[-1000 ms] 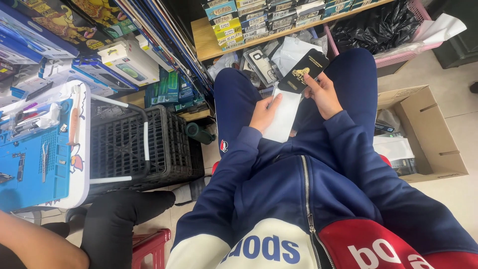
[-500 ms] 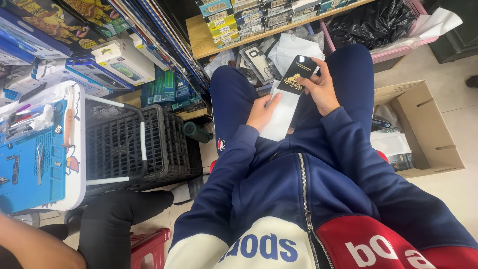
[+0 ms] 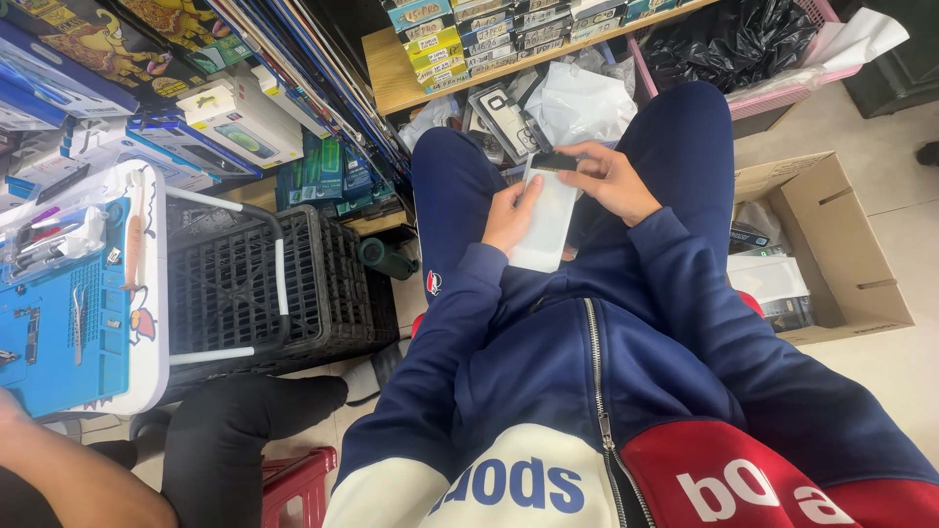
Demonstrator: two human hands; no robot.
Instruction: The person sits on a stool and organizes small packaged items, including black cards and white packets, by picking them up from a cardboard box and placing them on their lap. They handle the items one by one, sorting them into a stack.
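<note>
A flat white packet (image 3: 546, 220), long and rectangular, lies between the person's two hands above the lap, its near end resting toward the zip of the blue jacket (image 3: 587, 372). The left hand (image 3: 511, 210) is closed on the packet's left edge, thumb on top and fingers curled beneath. The right hand (image 3: 608, 179) pinches a small dark piece (image 3: 554, 161) at the packet's far end, fingers bent over it, so both hands are gripping. Just beyond the grip, past the knees in dark blue trousers (image 3: 452, 196), clear plastic bags (image 3: 579, 101) and a phone case (image 3: 501, 119) lie heaped on the floor below a wooden shelf (image 3: 391, 73) carrying a row of small coloured boxes (image 3: 460, 34). To the right of the right hand, well apart, stands an open cardboard box (image 3: 841, 264) holding white and dark items, and farther off a pink basket (image 3: 782, 93) lined with a black bag. To the left of the left hand sits a black plastic crate (image 3: 245, 293), then a blue work mat (image 3: 59, 323) with small tools on it. Another person's bare arm (image 3: 68, 479) shows at the lower left corner, next to a dark-clad knee (image 3: 235, 440) and a red stool (image 3: 293, 484).
</note>
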